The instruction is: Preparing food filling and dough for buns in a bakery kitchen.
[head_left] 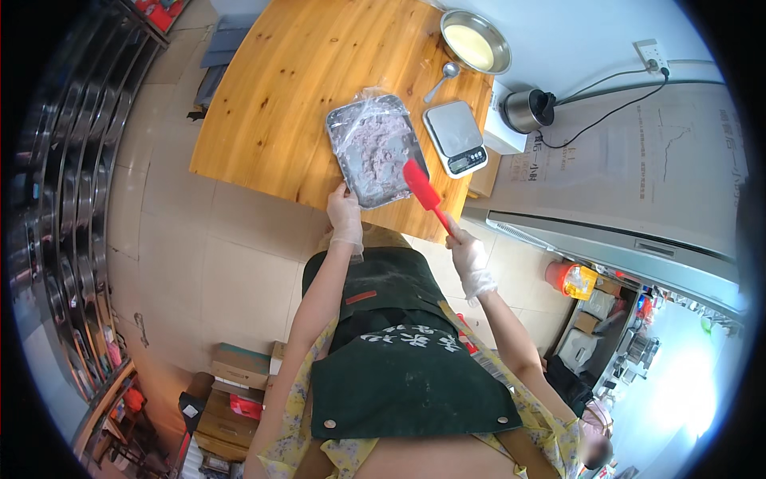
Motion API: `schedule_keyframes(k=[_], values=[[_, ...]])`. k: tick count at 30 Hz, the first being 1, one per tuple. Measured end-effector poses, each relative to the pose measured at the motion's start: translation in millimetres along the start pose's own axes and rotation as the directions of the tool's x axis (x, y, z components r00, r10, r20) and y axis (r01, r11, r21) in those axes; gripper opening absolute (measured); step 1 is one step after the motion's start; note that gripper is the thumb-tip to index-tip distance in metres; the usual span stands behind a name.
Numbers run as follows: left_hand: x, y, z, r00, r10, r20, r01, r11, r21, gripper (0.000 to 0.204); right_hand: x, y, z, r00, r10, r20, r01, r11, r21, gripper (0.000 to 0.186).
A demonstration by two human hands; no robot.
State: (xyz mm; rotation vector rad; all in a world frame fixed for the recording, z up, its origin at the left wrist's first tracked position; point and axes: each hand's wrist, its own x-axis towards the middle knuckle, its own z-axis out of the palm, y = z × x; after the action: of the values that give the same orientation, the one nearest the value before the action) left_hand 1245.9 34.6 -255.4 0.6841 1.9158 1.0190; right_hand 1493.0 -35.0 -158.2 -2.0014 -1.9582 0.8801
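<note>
My left hand (344, 214), in a clear glove, grips the near left corner of a rectangular dark tray (404, 190) lying at the table's front edge. A lumpy purplish-grey paste (381, 148) covers much of the tray's bottom. Crumpled clear plastic wrap (369, 105) lies over its far and left sides. In my gloved right hand (469, 254) is the handle of a red spatula (423, 188). Its blade points up and left, over the tray's right edge; whether it touches the tray I cannot tell.
Right of the tray are a digital kitchen scale (455, 132), a metal spoon (443, 80) and a steel bowl (501, 52) of pale yellow liquid. A steel kettle (527, 110) with a black cord stands by the wall. Metal racks (72, 199) line the left; another person (597, 423) appears lower right.
</note>
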Motion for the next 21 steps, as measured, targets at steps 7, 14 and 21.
schedule_keyframes(k=[7, 14, 21], values=[[21, -29, 3, 0.997, -0.071, 0.043, 0.079, 0.977, -0.199, 0.024, 9, -7, 36, 0.970, 0.208, 0.125, -0.222, 0.968, 0.115, 0.042], [18, -22, 3, 0.993, -0.046, 0.111, 0.067, 0.978, -0.199, 0.023, 20, -45, 24, 0.992, -0.096, -0.080, 0.078, 0.976, -0.202, 0.047], [17, -30, 6, 0.998, 0.022, 0.057, -0.015, 0.993, -0.115, 0.022, -2, 9, -28, 0.962, 0.270, 0.043, -0.267, 0.961, -0.066, 0.044]])
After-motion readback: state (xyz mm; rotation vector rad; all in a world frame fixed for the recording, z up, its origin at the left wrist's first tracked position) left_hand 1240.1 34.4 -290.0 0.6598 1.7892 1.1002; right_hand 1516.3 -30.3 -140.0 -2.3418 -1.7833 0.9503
